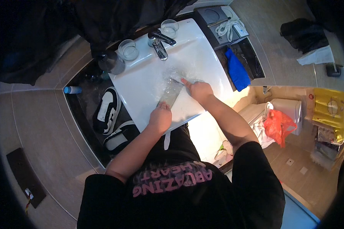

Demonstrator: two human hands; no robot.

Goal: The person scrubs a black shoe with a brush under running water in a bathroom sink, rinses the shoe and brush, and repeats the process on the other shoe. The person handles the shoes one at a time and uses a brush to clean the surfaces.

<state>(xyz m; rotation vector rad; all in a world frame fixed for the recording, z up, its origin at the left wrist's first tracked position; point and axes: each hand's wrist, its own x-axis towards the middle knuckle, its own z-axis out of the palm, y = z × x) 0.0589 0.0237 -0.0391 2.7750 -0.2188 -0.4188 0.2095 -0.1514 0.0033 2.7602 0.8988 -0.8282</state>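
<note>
A flat, greyish, wet strip (170,94), perhaps a shoe insole, lies slanted in the white washbasin (137,94). My left hand (161,116) grips its near end. My right hand (201,91) is curled by its far right edge, a finger or thumb stretched towards the splashing water (175,75); whether it grips the strip or something else is hidden. Bubbles and moving water blur the strip's far end. Above it stands the chrome faucet (160,47), its spout pointing into the basin.
Two clear glasses (128,50) flank the faucet. Black-and-white sneakers (107,110) sit on the dark counter at left, near a dark bottle (111,62) and a small blue-and-white container (72,90). A blue cloth (238,70) and a coiled white cord (230,28) lie at right. A red plastic bag (278,126) hangs beyond.
</note>
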